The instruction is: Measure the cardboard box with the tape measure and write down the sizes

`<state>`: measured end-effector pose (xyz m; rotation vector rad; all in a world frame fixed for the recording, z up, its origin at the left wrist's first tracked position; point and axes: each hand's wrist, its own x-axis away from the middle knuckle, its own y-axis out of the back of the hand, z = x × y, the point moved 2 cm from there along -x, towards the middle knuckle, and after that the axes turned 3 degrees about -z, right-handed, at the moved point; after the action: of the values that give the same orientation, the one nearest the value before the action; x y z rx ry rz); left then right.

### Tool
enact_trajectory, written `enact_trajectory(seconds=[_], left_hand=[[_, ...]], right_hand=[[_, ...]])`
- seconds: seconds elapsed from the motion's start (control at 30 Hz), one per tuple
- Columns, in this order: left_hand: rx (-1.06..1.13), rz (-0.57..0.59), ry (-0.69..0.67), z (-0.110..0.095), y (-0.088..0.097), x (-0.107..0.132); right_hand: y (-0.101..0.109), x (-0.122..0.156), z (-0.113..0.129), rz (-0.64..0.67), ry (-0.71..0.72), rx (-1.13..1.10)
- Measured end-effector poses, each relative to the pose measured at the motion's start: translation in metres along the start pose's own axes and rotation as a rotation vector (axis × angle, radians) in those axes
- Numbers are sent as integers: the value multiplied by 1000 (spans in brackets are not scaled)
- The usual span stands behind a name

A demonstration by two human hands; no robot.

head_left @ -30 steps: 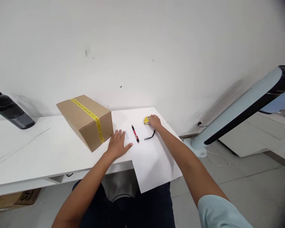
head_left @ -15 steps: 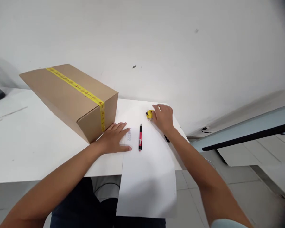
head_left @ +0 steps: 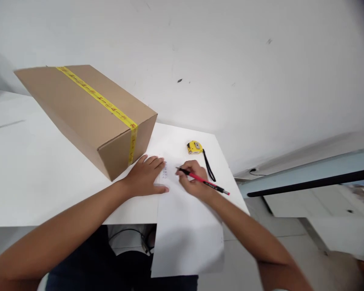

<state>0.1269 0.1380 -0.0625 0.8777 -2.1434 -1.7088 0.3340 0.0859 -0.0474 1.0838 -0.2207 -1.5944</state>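
Observation:
My right hand (head_left: 193, 178) grips a red and black pen (head_left: 202, 180), its tip pointing left just over the paper. Beneath it lies a white sheet of paper (head_left: 188, 238) with small handwriting near its upper left; its lower part hangs past the table's front edge. My left hand (head_left: 146, 176) rests flat with fingers spread at the sheet's left edge, close to the cardboard box (head_left: 79, 109). Yellow printed tape (head_left: 97, 97) runs across the box and down its end. Behind my right hand sits a yellow tape measure (head_left: 194, 147) with a black wrist strap (head_left: 209, 166).
The white table (head_left: 24, 178) stands against a pale wall (head_left: 218, 72). Its right edge ends just beyond the strap. A light blue panel with a black edge (head_left: 312, 182) stands to the right, and a cable (head_left: 257, 172) lies by the wall.
My right hand has left the tape measure, come nearer to me and picked up the pen from the paper. The tape measure and strap now show fully. My left hand stays in place.

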Motion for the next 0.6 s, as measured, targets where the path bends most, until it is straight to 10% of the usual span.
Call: enact_trajectory(seconds=[0.13, 0.6], left_hand=[[-5, -29, -10, 1, -5, 0], [56, 16, -6, 1, -12, 0]], right_hand=[[-26, 12, 8, 176, -312, -454], [-22, 12, 4, 313, -444, -403]])
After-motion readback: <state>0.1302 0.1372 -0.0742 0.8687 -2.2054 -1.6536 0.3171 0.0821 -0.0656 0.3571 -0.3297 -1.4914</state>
